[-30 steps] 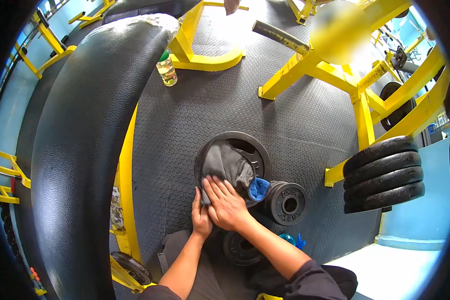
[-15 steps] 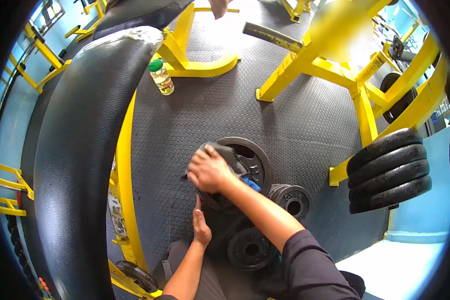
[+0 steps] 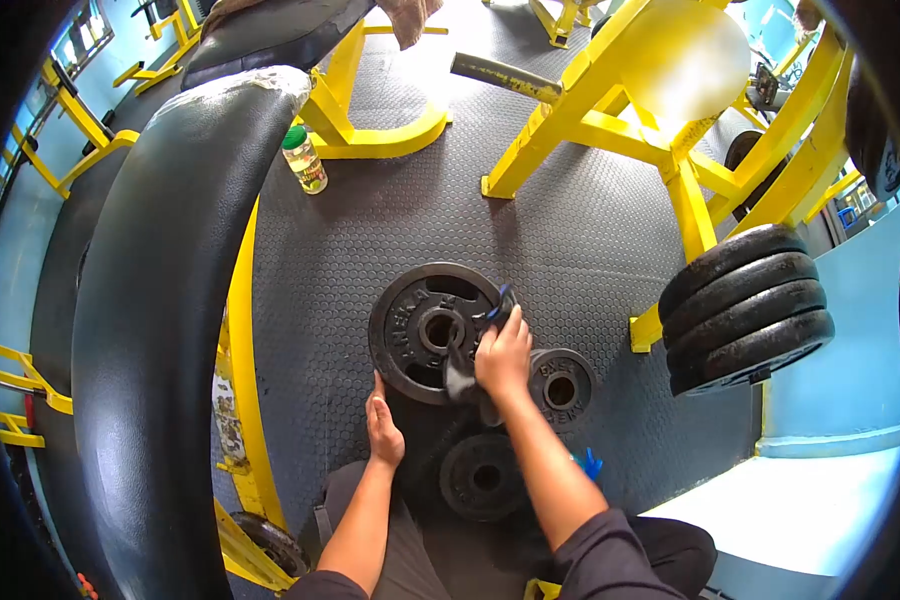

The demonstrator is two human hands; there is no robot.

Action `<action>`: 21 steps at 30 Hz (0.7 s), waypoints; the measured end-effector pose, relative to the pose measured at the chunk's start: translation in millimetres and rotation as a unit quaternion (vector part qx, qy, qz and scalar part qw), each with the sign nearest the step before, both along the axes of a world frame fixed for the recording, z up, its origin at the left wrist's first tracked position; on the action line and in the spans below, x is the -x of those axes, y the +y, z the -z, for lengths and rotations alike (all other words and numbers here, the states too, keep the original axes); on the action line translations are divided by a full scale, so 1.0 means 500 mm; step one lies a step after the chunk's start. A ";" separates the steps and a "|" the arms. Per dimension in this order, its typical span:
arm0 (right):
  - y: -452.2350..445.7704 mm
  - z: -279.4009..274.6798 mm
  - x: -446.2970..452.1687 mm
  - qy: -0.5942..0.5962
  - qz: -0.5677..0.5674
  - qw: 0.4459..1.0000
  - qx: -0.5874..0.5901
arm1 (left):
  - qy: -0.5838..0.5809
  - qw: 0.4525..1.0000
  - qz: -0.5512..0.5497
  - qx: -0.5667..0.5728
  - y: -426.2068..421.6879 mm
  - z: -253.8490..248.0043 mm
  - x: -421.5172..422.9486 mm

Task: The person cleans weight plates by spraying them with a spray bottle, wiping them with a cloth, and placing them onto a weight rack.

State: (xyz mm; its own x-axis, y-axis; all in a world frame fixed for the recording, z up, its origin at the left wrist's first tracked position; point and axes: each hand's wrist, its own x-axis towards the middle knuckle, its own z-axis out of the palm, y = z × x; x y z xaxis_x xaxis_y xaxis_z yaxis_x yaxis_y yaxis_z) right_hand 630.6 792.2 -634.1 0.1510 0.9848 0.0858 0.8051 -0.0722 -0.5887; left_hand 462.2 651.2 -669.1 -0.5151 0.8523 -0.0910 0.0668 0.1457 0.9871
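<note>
A large black weight plate (image 3: 400, 352) with raised lettering is in the middle of the view, above the rubber floor. My right hand (image 3: 503, 358) is closed on a dark cloth (image 3: 460, 378) at the plate's right side; a blue-edged part of it sticks up past my fingers. At the plate's lower left rim, my left hand (image 3: 384, 432) has its fingers stretched out against the edge, palm turned inward. Close by on the right is a smaller plate (image 3: 575, 372), and another small plate (image 3: 460, 490) is nearer my legs.
A padded black bench (image 3: 160, 330) runs along the left. Beyond it, a bottle with a green cap (image 3: 305, 165) stands on the floor. Thick black plates (image 3: 745, 310) hang on a yellow rack (image 3: 685, 200) at right. A blue object (image 3: 588, 464) shows beside my right forearm.
My right hand has swept the cloth from the large plate's upper left to its right side, uncovering the hub and lettering. My left hand stays at the rim. The view has shifted slightly.
</note>
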 end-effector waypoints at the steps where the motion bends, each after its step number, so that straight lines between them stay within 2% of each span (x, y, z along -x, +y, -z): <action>1: -0.042 0.014 0.010 0.011 0.005 0.999 -0.050 | 0.009 1.000 -0.006 -0.002 0.004 -0.007 0.005; 2: -0.081 0.027 0.023 0.024 0.011 0.994 -0.102 | 0.020 1.000 -0.012 -0.005 -0.001 -0.011 0.007; 4: -0.161 0.007 0.052 0.024 -0.028 0.994 -0.105 | 0.044 0.999 -0.024 -0.013 -0.001 -0.022 0.006; 6: -0.219 0.003 0.081 -0.077 -0.076 0.992 -0.064 | 0.059 0.998 -0.029 -0.018 -0.010 -0.022 0.018; 7: -0.232 0.011 0.096 -0.101 -0.121 0.985 -0.067 | 0.034 0.997 -0.067 -0.006 -0.018 -0.015 0.024; 8: -0.239 0.024 0.112 -0.125 -0.165 0.976 -0.071 | 0.010 0.995 -0.104 0.005 -0.025 -0.011 0.030; 9: -0.232 0.028 0.133 -0.132 -0.181 0.966 -0.130 | 0.008 0.992 -0.122 -0.002 -0.029 -0.020 0.033; 10: -0.199 0.036 0.166 -0.166 -0.255 0.938 -0.165 | 0.016 0.993 -0.119 -0.001 -0.035 -0.028 0.039; 12: -0.160 0.031 0.211 -0.254 -0.296 0.901 -0.188 | -0.007 0.988 -0.154 -0.006 -0.039 -0.034 0.034; 16: -0.115 0.013 0.277 -0.271 -0.308 0.897 -0.167 | 0.023 0.988 -0.150 -0.022 -0.044 -0.037 0.015; 18: -0.125 -0.003 0.254 -0.254 -0.311 0.900 -0.170 | 0.025 0.989 -0.143 -0.019 -0.060 -0.044 0.016; 21: -0.163 -0.031 0.150 -0.209 -0.378 0.881 -0.195 | 0.020 0.994 -0.103 -0.007 -0.072 -0.054 0.020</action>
State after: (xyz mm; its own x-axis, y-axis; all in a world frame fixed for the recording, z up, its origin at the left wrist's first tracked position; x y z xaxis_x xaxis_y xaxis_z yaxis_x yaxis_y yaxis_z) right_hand 555.7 710.8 -618.5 -0.6603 0.6736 0.3320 0.6884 0.7196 -0.0911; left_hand 452.1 615.3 -641.9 -0.6822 0.7291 -0.0556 0.0756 0.1459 0.9864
